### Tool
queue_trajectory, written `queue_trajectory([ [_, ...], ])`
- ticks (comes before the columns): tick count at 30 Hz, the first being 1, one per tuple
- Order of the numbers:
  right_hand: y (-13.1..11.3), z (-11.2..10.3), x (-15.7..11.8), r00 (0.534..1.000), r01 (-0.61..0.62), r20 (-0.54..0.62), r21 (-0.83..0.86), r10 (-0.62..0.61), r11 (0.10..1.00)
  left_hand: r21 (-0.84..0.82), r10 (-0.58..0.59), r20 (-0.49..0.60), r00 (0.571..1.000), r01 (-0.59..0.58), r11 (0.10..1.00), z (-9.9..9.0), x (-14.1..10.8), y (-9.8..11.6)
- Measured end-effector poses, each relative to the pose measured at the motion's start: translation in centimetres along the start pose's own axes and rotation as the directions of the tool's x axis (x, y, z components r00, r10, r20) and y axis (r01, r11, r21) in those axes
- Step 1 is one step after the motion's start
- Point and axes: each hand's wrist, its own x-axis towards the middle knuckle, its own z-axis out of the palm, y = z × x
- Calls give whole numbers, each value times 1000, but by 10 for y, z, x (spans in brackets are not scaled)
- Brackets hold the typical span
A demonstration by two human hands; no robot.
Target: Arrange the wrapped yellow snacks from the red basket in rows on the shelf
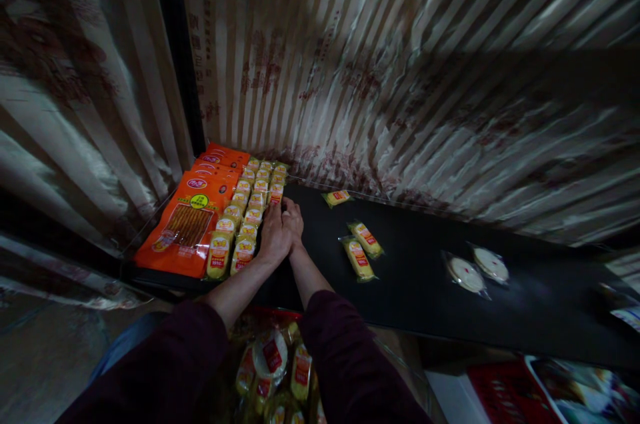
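My left hand (274,232) and my right hand (294,219) are side by side at the third row of wrapped snack cakes. The left fingers are closed at the near end of a wrapped cake (275,193), partly covering it. My right hand's fingers are curled against the left hand; what is between them is hidden. To the left, two longer rows of yellow wrapped cakes (243,252) run toward the back. Beside them lie overlapping orange snack bags (175,247), the front one with a window showing brown sticks.
On the black shelf (415,277), to the right, lie loose wrapped cakes (360,259) and two round, pale packaged discs (466,275). Below my arms is a container of more packages (301,371). A red box (505,391) stands lower right. Wrinkled printed sheeting (320,77) hangs behind.
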Motion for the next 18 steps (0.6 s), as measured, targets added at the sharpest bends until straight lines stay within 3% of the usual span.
queue_trajectory([
  [7, 0, -3, -3, 1000, 16, -11, 42, -15, 999, 45, -31, -31, 999, 33, 998, 5, 0, -9],
  [18, 0, -5, -8, 999, 48, -24, 65, -46, 997, 120, 80, -33, 996, -76, 990, 4, -8, -12],
])
